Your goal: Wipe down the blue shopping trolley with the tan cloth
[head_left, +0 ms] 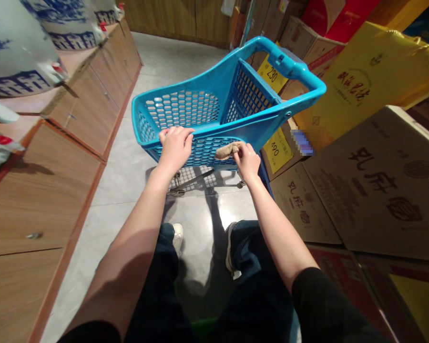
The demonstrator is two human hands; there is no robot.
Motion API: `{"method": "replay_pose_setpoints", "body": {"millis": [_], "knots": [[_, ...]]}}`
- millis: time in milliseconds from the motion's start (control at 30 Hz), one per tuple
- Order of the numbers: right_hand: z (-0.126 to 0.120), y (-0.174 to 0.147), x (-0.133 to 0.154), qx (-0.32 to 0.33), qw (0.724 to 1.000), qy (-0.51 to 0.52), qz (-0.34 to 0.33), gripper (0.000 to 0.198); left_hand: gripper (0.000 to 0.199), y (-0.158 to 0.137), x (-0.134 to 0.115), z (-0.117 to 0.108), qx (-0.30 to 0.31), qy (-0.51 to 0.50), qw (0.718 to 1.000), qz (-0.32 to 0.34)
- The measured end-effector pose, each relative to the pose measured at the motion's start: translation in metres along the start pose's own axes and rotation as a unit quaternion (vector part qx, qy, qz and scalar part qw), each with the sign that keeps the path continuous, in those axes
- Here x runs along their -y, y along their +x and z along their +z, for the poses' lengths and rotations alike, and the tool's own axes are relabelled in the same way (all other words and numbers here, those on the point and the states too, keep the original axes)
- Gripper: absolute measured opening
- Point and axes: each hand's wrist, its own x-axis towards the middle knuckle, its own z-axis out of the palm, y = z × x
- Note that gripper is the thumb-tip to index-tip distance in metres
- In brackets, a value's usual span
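Note:
A blue plastic shopping cart (196,126) with a honeycomb-pattern basket stands side-on in front of me, its handle at the upper right. My left hand (174,145) is closed over the near top rim of the basket, its fingertips on the inner side. Between the thumb and fingers of my right hand (248,162) is a crumpled brown cloth (225,151). The cloth hangs at the outer near side of the basket; whether it touches the plastic I cannot tell. Inside the cart, a darker blue grid flap (252,93) stands near the handle end.
Wooden cabinets (39,190) run along the left, bearing large blue-and-white jars (17,47) with red-handled taps. On the right are stacked cardboard boxes (389,181), a yellow gift bag (361,81) and yellow price signs (278,151). Grey floor (125,190) lies between, with my feet below.

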Motion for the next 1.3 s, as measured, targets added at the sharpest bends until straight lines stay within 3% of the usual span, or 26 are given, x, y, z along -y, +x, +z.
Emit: {"method": "replay_pose_setpoints", "body": {"millis": [133,400,600,867,1067,1300], "knots": [[-0.005,0.001,0.002,-0.025,0.999,0.025,-0.039,0.028,0.033,0.000,-0.001,-0.001,0.003,0.005,1.000,-0.004],[-0.004,0.003,-0.006,-0.005,0.998,0.013,0.054,0.021,0.032,0.001,-0.001,0.000,0.003,0.001,1.000,-0.003],[-0.010,0.007,-0.003,-0.031,0.999,0.019,0.009,0.024,0.032,0.000,0.001,-0.002,0.006,0.016,1.000,-0.007],[-0.012,0.006,-0.020,0.000,0.994,-0.015,0.108,0.023,0.032,0.002,0.002,0.002,-0.004,0.006,1.000,-0.003],[-0.019,0.004,-0.012,-0.009,0.999,-0.005,-0.041,0.027,0.031,0.000,0.007,0.001,-0.008,0.017,1.000,0.003],[-0.003,0.001,-0.027,0.001,0.996,-0.007,0.087,0.025,0.031,0.003,0.006,0.003,-0.009,0.007,1.000,0.004]]}}
